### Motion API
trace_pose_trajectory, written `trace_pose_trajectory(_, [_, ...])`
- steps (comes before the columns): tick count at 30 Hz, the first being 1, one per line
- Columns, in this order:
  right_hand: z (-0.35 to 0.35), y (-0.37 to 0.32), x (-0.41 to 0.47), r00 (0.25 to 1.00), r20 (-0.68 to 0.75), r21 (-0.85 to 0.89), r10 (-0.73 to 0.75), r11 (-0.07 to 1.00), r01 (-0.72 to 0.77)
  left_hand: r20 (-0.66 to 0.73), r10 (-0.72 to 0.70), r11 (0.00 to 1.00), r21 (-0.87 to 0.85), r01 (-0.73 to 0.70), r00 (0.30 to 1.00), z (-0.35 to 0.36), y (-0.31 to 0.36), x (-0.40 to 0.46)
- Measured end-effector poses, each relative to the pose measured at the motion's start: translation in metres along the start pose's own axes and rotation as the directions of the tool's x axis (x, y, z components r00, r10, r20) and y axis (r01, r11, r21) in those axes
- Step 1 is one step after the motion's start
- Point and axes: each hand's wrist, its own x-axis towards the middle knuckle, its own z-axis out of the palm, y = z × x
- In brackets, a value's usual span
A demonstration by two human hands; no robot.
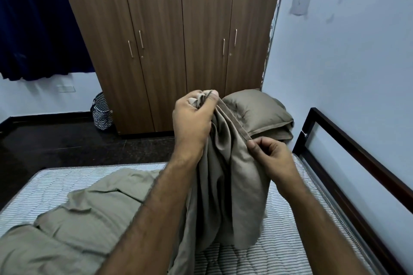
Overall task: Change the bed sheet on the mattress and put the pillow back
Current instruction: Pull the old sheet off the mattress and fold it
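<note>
While the left hand (194,118) gripped the bunched bed sheet (225,176) above the mattress (288,225), the right hand (271,154) apparently pinched its hem.

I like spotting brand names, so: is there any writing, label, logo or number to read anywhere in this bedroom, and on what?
None can be read.
Bed sheet, pillow, striped mattress: no label shows.
Wardrobe: only handles and keyholes.
Basket: a zigzag pattern, no words.
Wall: grey marks, not letters.
</note>
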Motion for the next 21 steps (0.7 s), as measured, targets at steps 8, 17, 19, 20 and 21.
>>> trace_pose_trajectory(8, [-0.012, 0.006, -0.005, 0.995, -0.013, -0.14, -0.099, 0.985, 0.096, -0.182, -0.047, 0.961, -0.277, -0.005, 0.982, 0.017, 0.002, -0.004])
trace_pose_trajectory(17, [-0.011, -0.004, -0.02, 0.99, -0.116, -0.21, -0.077, 0.976, 0.051, 0.06, -0.159, 0.912, -0.373, 0.169, 0.986, 0.037, 0.008, -0.019])
trace_pose_trajectory(19, [-0.007, -0.018, -0.02, 0.994, -0.035, -0.116, -0.104, 0.988, 0.1, 0.308, -0.197, 0.903, -0.314, 0.295, 0.931, 0.043, 0.01, -0.031])
trace_pose_trajectory(20, [-0.006, -0.024, -0.02, 0.994, -0.002, -0.119, -0.112, 0.987, 0.111, 0.395, -0.19, 0.915, -0.261, 0.309, 0.899, 0.046, 0.01, -0.037])
trace_pose_trajectory(21, [-0.004, -0.029, -0.019, 0.992, 0.018, -0.157, -0.127, 0.979, 0.128, 0.449, -0.172, 0.94, -0.19, 0.282, 0.877, 0.048, 0.01, -0.041])
